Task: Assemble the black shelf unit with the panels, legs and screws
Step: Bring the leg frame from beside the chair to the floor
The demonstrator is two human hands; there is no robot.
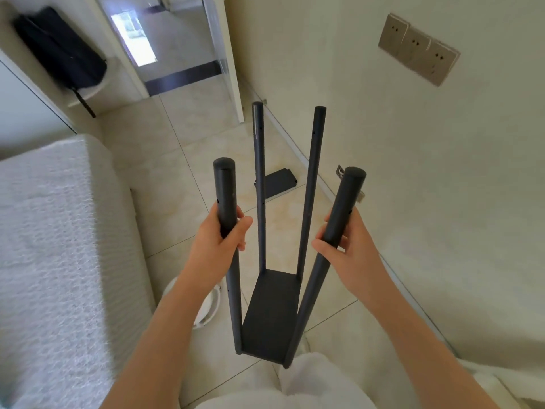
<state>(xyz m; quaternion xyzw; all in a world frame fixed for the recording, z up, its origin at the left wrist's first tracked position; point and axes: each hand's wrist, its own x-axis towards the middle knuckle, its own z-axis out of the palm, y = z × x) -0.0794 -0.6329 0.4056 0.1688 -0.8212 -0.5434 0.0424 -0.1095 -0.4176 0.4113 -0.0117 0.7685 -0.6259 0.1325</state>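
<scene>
1. Head view: the shelf [269,317] stands on the floor [295,219], right in front of the person's knees, close to the wall [413,172] on the right. It has one black panel [269,308] low down and four legs sticking up from its corners.

2. The left hand [219,240] is wrapped shut around the near left leg [227,208], a bit below its round top. The fingers curl round the leg and the thumb sits in front.

3. The right hand [343,246] is closed around the near right leg [339,231], at about the same height.

4. I think the hands hold the two near legs so the shelf stays up and does not wobble. With just one panel at the bottom, the tall legs lean out a little at their tops, so they need a steady grip.

5. The two far legs [312,184] have no hand on them. Small holes show along the legs, likely for screws that will hold more panels higher up.

6. Another black panel [278,183] lies flat on the floor beyond the shelf, near the bottom edge of the wall. It looks like it is waiting there, easy to reach, to go on next.

7. A white bed [59,246] is on the left side.

8. I cannot see any screws.
</scene>
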